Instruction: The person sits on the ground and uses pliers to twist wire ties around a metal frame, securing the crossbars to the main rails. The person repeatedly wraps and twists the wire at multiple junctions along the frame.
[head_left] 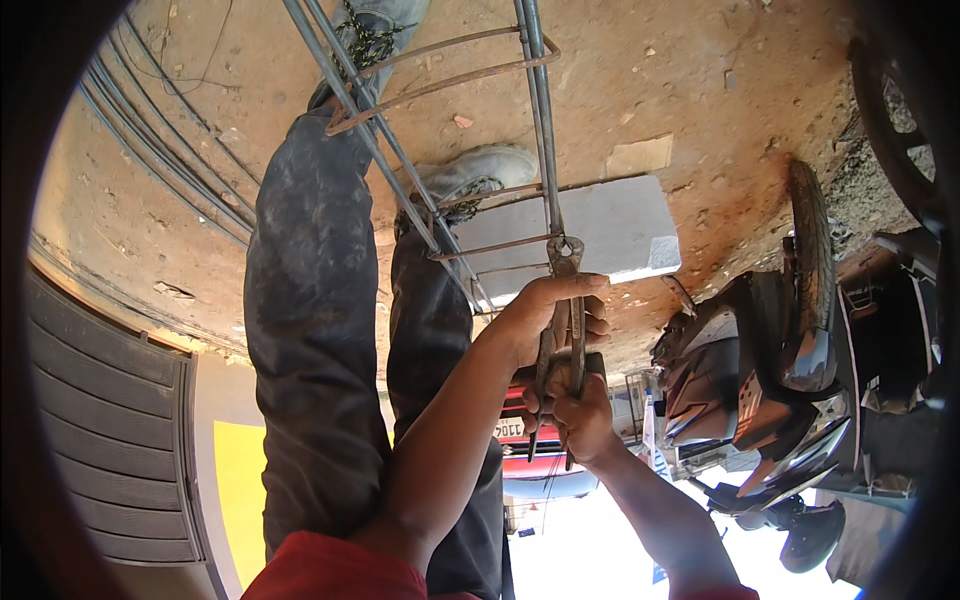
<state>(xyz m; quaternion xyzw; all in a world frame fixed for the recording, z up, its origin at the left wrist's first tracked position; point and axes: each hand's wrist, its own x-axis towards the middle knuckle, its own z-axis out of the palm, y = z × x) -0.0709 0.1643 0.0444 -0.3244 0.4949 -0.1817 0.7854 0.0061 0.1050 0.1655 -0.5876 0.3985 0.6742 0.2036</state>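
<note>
A pair of metal pincers [566, 262] has its jaws at a crossing of a long steel bar and a rusty stirrup of the rebar cage [547, 130]. My left hand [548, 312] wraps round the pincers just below the jaws, thumb across the front. Lower on the handles, my right hand [582, 410] is closed round them, with the handle ends sticking out past the fingers. The cage has paired long bars joined by rusty bent stirrups [450, 85]. Whether a tie wire sits in the jaws is too small to tell.
Legs in dark trousers [315, 250] and grey shoes [485, 170] stand beside the cage. A grey slab [610, 225] lies behind the bars on dirt ground. Loose steel rods [160, 150] lie at the left, near a dark slatted shutter [105, 410]. Motorbikes [760, 350] stand at the right.
</note>
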